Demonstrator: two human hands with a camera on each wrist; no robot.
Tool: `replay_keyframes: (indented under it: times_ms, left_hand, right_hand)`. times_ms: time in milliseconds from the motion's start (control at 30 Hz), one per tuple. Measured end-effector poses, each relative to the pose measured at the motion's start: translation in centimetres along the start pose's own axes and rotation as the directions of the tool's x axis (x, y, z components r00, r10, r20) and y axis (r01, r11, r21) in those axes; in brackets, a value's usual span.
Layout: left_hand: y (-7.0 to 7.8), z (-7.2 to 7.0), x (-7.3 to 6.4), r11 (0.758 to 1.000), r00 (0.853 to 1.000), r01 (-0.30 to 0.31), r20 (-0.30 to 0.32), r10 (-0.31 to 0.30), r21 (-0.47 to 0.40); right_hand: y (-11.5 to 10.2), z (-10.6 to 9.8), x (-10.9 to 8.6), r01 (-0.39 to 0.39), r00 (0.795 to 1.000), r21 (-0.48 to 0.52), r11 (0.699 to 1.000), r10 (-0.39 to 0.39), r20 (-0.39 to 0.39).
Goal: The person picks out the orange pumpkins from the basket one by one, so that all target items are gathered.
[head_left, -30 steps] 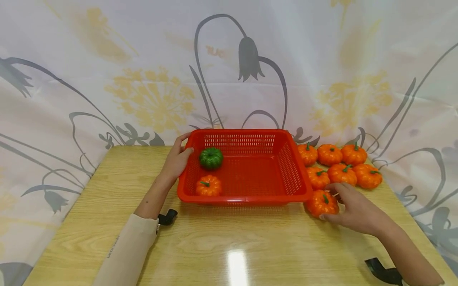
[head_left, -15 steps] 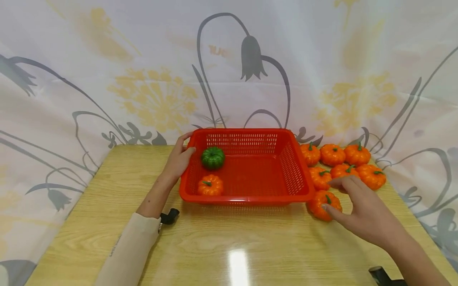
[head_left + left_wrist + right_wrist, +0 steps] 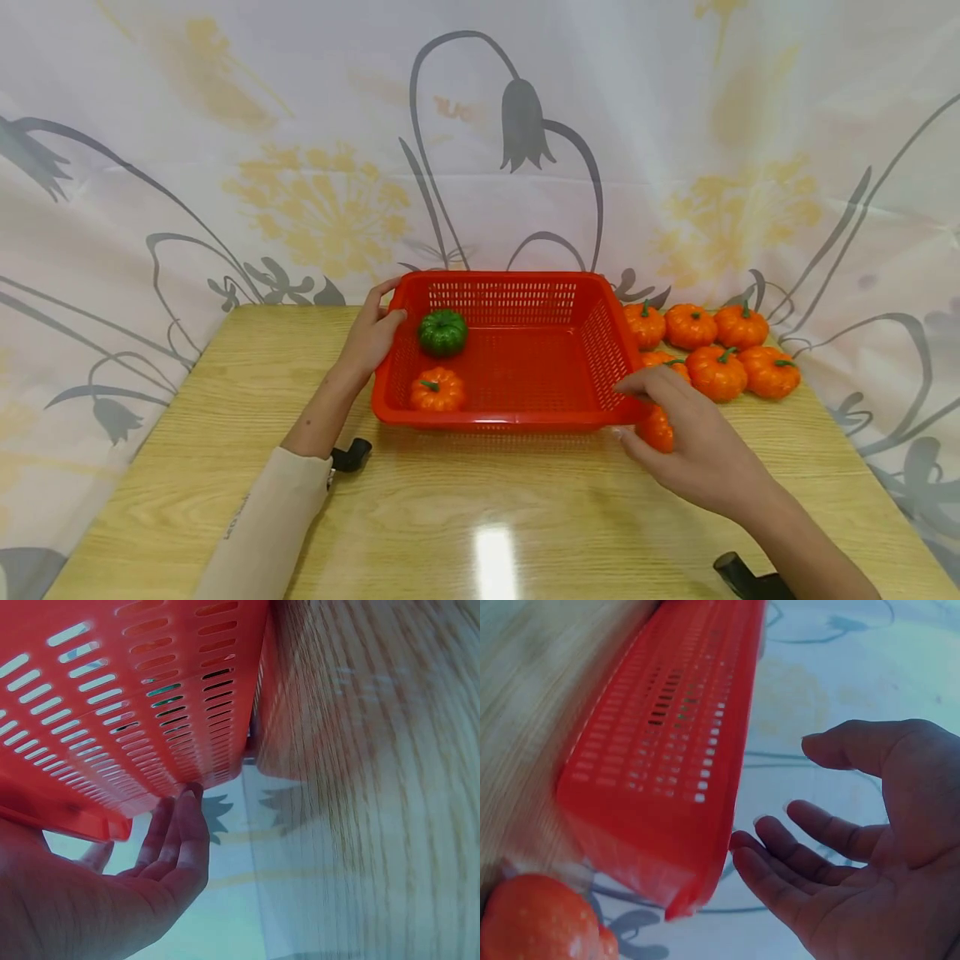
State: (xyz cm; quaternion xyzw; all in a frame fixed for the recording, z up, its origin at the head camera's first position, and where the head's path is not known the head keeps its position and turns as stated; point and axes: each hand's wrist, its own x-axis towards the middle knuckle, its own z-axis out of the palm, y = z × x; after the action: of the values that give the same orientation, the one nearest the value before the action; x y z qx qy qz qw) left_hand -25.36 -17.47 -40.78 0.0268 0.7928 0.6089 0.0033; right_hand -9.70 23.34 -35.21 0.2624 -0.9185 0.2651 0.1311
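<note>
A red plastic basket (image 3: 510,417) with slotted walls stands on the table. My left hand (image 3: 369,340) holds its left rim, thumb on top and fingers along the outer wall (image 3: 165,712). In the basket's left part sit a green pumpkin (image 3: 442,333) and an orange pumpkin (image 3: 437,390). My right hand (image 3: 693,442) is at the basket's front right corner, fingers loosely bent and apart, holding nothing. Partly hidden behind that hand is an orange pumpkin (image 3: 657,431) on the table, also seen at the lower left of the right wrist view (image 3: 540,922).
Several more orange pumpkins (image 3: 716,373) stand in rows on the wooden table (image 3: 420,517), right of the basket. A floral-patterned cloth (image 3: 315,108) hangs behind the table. Black wrist-mounted parts (image 3: 352,456) show near both forearms.
My right hand has drawn off the front orange pumpkin and moved left to the basket's front right corner. The left hand keeps its hold on the rim.
</note>
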Motion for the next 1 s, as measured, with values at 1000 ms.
replay_keyframes:
  times_ms: [1000]
  left_hand:
    - [0.0,0.0,0.1,1.000,1.000,0.001,-0.003,-0.001,0.000]
  right_hand:
    - [-4.4,5.9,7.3,0.098,0.980,0.127,0.987,-0.118,0.160]
